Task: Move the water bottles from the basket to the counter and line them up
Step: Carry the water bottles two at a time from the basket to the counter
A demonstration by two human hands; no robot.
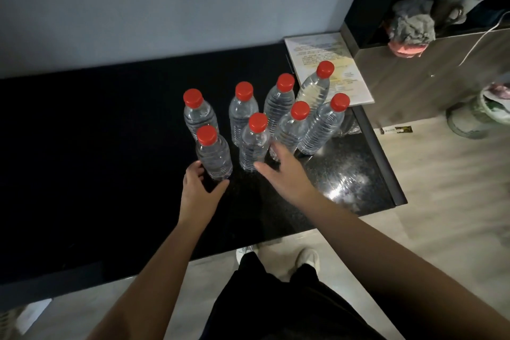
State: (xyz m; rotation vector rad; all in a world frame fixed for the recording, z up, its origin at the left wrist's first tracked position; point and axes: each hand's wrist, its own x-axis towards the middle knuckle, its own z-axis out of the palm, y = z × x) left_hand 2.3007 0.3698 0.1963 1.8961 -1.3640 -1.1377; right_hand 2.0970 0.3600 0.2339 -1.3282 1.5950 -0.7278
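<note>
Eight bottles with red caps stand upright in two rows at the middle of the dark desk. The left hand has its fingers spread around the base of the lower-left bottle. The right hand is open, fingers spread, just beside the middle front bottle. A printed sheet lies at the upper right.

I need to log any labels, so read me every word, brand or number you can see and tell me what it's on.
Nothing here can be read.
Printed sheet by the bottles: lines of text, too small and blurred.
Bottles: no labels show.
Small strip on the floor: print too blurred.
</note>
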